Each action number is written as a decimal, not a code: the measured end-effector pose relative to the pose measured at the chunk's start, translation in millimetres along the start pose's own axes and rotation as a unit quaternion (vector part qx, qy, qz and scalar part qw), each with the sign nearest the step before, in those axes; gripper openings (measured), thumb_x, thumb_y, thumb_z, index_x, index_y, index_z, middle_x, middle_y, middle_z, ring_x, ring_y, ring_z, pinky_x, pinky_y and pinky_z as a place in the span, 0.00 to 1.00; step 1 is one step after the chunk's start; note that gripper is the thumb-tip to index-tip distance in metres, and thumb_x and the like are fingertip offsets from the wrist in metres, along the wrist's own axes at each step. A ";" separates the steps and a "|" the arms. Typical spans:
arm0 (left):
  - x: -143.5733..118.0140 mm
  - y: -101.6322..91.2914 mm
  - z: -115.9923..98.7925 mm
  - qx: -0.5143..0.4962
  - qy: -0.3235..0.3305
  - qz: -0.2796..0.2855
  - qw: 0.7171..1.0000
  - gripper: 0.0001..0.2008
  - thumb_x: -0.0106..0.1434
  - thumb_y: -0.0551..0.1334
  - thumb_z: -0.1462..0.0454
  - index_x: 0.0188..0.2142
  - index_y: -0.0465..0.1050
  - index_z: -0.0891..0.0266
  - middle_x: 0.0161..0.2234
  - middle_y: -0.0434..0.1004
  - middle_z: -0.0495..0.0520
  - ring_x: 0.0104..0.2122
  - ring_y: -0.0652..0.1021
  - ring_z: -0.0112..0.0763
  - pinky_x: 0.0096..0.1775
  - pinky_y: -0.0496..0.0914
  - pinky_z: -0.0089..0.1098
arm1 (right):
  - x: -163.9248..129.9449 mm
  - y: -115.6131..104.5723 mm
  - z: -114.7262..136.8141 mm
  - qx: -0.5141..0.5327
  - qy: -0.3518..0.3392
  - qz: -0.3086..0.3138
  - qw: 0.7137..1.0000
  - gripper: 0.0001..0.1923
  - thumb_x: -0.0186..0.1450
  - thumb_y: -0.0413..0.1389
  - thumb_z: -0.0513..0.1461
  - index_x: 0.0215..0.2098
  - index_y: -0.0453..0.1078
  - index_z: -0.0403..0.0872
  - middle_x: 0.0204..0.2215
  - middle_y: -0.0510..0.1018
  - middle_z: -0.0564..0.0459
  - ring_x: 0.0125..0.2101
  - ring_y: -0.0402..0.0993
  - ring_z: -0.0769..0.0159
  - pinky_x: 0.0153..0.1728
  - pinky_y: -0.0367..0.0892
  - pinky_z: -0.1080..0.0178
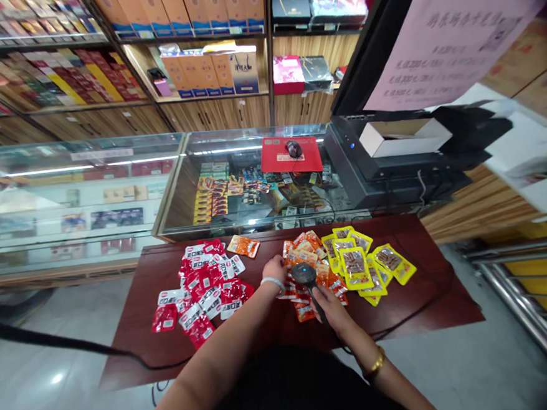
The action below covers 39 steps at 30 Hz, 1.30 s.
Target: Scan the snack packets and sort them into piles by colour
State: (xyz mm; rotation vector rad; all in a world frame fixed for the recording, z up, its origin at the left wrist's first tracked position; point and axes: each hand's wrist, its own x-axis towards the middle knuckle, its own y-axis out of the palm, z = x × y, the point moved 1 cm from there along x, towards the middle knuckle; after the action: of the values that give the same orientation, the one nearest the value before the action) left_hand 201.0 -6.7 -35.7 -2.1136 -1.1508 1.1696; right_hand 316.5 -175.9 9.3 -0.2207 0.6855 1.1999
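Barcode scanner (305, 274) over the orange snack packets (311, 261), mid-table, head pointing down at them. Packets sorted in three heaps on a dark red-brown table (403, 311): red packets (204, 288) left, orange centre, yellow packets (364, 262) right. Glass display counter (235, 189) behind, red mouse pad (291, 154) on top; stocked shelves (188, 61) beyond. Right hand (330, 305) gripping the scanner's handle. Left hand (274, 270) resting on the orange heap, fingers curled; grip on a packet cannot be told.

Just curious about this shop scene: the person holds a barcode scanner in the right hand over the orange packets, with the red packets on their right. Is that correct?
Nearly. The head view shows the red packets on the person's left, not right. The right hand does hold the barcode scanner over the orange packets.
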 end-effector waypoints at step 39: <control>-33.4 2.3 7.1 0.163 0.056 -0.018 0.985 0.26 0.52 0.67 0.48 0.44 0.69 0.63 0.46 0.73 0.60 0.48 0.73 0.44 0.48 0.65 0.35 | 3.6 4.8 11.2 0.027 -0.028 -0.012 0.999 0.24 0.57 0.58 0.60 0.26 0.60 0.50 0.15 0.64 0.62 0.12 0.56 0.73 0.14 0.51 0.68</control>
State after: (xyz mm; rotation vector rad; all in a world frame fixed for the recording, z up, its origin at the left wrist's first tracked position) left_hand 186.5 -36.1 -25.8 -1.8760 -0.8766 1.1202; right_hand 317.0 -165.7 16.8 -0.1493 0.6630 1.1595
